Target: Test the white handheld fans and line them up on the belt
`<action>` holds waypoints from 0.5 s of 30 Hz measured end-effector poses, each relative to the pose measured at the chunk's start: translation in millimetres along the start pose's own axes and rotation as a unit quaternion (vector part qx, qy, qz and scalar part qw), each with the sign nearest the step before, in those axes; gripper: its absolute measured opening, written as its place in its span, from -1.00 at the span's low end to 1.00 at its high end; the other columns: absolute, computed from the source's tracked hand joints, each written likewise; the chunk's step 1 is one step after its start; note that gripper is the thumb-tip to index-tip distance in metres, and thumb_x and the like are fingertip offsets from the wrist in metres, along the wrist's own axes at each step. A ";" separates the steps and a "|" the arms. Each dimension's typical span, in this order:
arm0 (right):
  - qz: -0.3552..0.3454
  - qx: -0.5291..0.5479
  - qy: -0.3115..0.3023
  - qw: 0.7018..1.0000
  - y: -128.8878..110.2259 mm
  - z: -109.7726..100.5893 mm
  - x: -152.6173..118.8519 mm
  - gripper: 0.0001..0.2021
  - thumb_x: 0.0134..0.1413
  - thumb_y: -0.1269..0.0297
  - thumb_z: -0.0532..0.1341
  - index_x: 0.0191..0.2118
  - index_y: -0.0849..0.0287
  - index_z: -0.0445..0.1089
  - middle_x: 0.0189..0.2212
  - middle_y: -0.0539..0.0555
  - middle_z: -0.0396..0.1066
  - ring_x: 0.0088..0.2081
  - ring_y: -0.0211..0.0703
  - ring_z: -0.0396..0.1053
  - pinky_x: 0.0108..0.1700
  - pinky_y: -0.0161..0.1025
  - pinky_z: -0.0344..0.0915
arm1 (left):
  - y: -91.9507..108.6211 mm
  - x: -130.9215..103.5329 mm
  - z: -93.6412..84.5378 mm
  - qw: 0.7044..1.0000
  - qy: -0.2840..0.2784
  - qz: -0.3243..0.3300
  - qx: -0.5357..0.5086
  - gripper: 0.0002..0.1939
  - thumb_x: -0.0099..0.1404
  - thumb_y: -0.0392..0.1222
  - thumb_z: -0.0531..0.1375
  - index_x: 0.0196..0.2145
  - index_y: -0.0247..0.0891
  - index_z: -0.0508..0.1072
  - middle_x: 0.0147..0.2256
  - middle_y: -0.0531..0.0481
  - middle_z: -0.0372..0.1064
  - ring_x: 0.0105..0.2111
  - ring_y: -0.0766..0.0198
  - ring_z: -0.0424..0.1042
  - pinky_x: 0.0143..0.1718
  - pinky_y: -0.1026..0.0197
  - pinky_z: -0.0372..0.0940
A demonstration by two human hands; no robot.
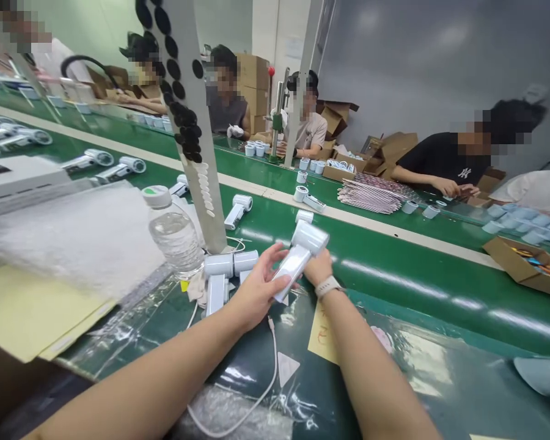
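1 pale-blue device in left hand

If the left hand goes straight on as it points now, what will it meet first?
Probably the right hand, partly hidden behind the pale device that the left hand holds; depth is unclear.

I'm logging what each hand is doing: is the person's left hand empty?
No, the left hand grips a pale blue device by its handle.
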State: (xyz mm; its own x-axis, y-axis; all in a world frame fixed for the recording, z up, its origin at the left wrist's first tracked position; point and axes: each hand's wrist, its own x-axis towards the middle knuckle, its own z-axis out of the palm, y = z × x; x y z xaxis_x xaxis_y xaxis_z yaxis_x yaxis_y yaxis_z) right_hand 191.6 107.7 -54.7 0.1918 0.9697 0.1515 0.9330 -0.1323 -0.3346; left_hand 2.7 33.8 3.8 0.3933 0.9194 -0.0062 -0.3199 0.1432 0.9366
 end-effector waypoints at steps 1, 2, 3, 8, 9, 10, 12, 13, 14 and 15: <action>-0.012 0.023 0.000 1.000 -11.4 5.8 6.8 -0.62 0.25 0.14 0.23 0.12 0.14 0.41 0.12 0.23 0.40 0.17 0.15 0.29 0.20 0.11 0.17 | 2.7 0.7 -0.5 0.998 -0.031 -0.027 -0.055 -0.23 0.03 -0.12 0.43 0.17 -0.13 0.27 0.11 -0.19 0.36 -0.13 0.12 0.49 -0.07 0.08 0.35; -0.018 0.047 0.003 0.999 -19.2 9.5 11.8 -0.63 0.26 0.12 0.25 0.11 0.15 0.41 0.14 0.20 0.38 0.17 0.13 0.30 0.20 0.14 0.19 | 4.3 1.2 -0.5 0.992 -0.065 -0.058 -0.089 -0.22 -0.04 -0.20 0.47 0.14 -0.17 0.32 0.02 -0.18 0.43 -0.15 0.11 0.50 -0.06 0.08 0.34; -0.020 0.072 0.010 0.997 -23.7 11.1 15.2 -0.63 0.26 0.11 0.26 0.10 0.15 0.40 0.15 0.19 0.37 0.16 0.11 0.32 0.20 0.16 0.22 | 5.0 1.7 -0.4 0.986 -0.094 -0.088 -0.106 -0.24 -0.09 -0.26 0.48 0.09 -0.21 0.36 -0.07 -0.16 0.48 -0.18 0.11 0.51 -0.07 0.08 0.34; 0.015 0.211 0.067 0.975 -23.2 1.2 8.9 -0.74 0.31 0.16 0.22 -0.02 0.21 0.43 -0.03 0.14 0.46 -0.05 -0.02 0.45 0.03 0.05 0.39 | 6.4 6.5 -2.2 0.990 -0.017 -0.084 -0.108 -0.66 0.08 -0.24 0.38 -0.16 -0.25 0.47 -0.26 -0.05 0.51 -0.32 0.22 0.49 -0.22 0.16 0.34; 0.026 0.244 0.080 0.966 -23.6 -2.8 2.7 -0.75 0.33 0.16 0.17 -0.04 0.22 0.43 -0.10 0.14 0.48 -0.12 -0.05 0.48 -0.03 0.01 0.41 | 7.7 7.9 -3.2 0.991 0.010 -0.069 -0.113 -0.70 0.13 -0.22 0.36 -0.16 -0.24 0.47 -0.26 -0.03 0.51 -0.32 0.24 0.49 -0.24 0.19 0.34; 0.033 0.277 0.090 0.956 -25.2 -7.6 -5.0 -0.74 0.35 0.17 0.10 -0.05 0.22 0.42 -0.16 0.13 0.49 -0.19 -0.07 0.49 -0.08 -0.02 0.43 | 9.3 9.3 -4.2 0.991 0.032 -0.054 -0.122 -0.70 0.16 -0.20 0.35 -0.14 -0.23 0.46 -0.26 0.00 0.50 -0.32 0.26 0.49 -0.25 0.21 0.34; 0.033 0.338 0.100 0.935 -30.9 -19.7 -24.3 -0.69 0.32 0.19 0.01 -0.03 0.21 0.40 -0.22 0.13 0.49 -0.27 -0.08 0.51 -0.15 -0.07 0.44 | 12.5 11.3 -6.1 0.987 0.047 -0.044 -0.145 -0.68 0.16 -0.22 0.36 -0.12 -0.20 0.44 -0.27 0.04 0.49 -0.34 0.29 0.48 -0.28 0.24 0.34; 0.026 0.364 0.099 0.926 -34.4 -27.0 -35.6 -0.68 0.30 0.18 0.01 -0.03 0.19 0.39 -0.21 0.13 0.50 -0.26 -0.07 0.52 -0.15 -0.08 0.45 | 13.6 11.7 -6.8 0.985 0.037 -0.055 -0.157 -0.68 0.15 -0.24 0.38 -0.14 -0.21 0.44 -0.30 0.05 0.48 -0.37 0.30 0.48 -0.30 0.24 0.35; 0.018 0.385 0.096 0.918 -37.9 -34.9 -47.7 -0.69 0.27 0.16 0.04 -0.04 0.17 0.39 -0.19 0.13 0.50 -0.24 -0.06 0.53 -0.14 -0.07 0.45 | 14.2 11.8 -7.2 0.982 0.018 -0.073 -0.173 -0.70 0.14 -0.25 0.39 -0.17 -0.23 0.45 -0.32 0.05 0.48 -0.40 0.30 0.47 -0.30 0.23 0.36; 0.010 0.401 0.091 0.911 -41.2 -42.7 -60.6 -0.71 0.24 0.14 0.08 -0.05 0.15 0.41 -0.16 0.14 0.50 -0.20 -0.04 0.53 -0.11 -0.06 0.45 | 14.2 11.6 -7.3 0.977 -0.002 -0.091 -0.194 -0.72 0.13 -0.25 0.39 -0.19 -0.24 0.46 -0.33 0.04 0.48 -0.42 0.29 0.47 -0.30 0.21 0.37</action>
State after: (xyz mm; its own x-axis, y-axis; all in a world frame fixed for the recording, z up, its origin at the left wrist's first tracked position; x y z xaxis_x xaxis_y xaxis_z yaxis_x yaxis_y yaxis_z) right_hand 154.5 45.6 -10.4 0.3220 0.9085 0.2662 0.4196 0.1151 -0.9004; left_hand -3.6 49.3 14.5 0.4767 0.8646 -0.1587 -0.5472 0.4332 0.7162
